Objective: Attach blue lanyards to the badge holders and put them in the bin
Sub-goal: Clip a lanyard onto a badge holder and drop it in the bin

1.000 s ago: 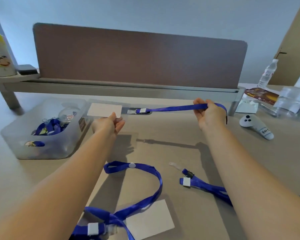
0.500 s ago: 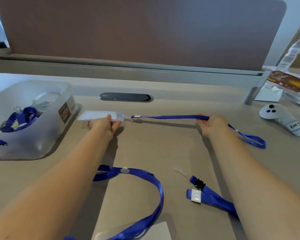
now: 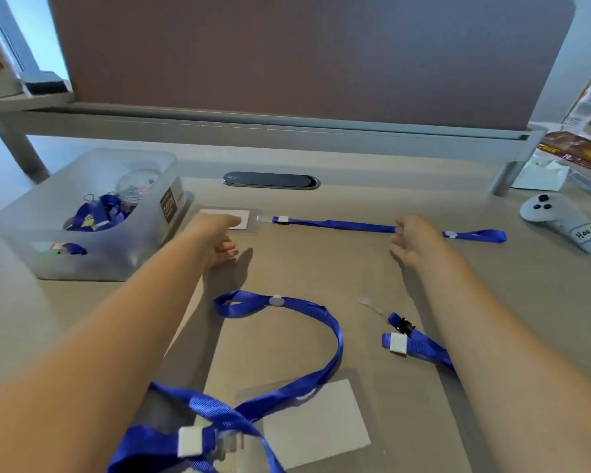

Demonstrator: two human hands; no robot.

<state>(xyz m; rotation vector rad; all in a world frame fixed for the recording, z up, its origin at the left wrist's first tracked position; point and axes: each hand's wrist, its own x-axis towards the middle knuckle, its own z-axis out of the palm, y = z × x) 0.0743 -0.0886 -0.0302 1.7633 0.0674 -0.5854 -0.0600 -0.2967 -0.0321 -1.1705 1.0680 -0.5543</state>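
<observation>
On controller [image 3: 564, 224], handwritten label [image 3: 587, 233] reads "Hee".

head view, looking down, close over desk [image 3: 321, 268]

A white label on the grey controller [image 3: 560, 221] at the right is showing handwritten letters that are reading roughly "Hee", with the rest running out of sight. A dark sticker on the clear plastic bin [image 3: 144, 240] is carrying pale print too small to read. A printed packet [image 3: 575, 151] at far right is showing "70".
</observation>
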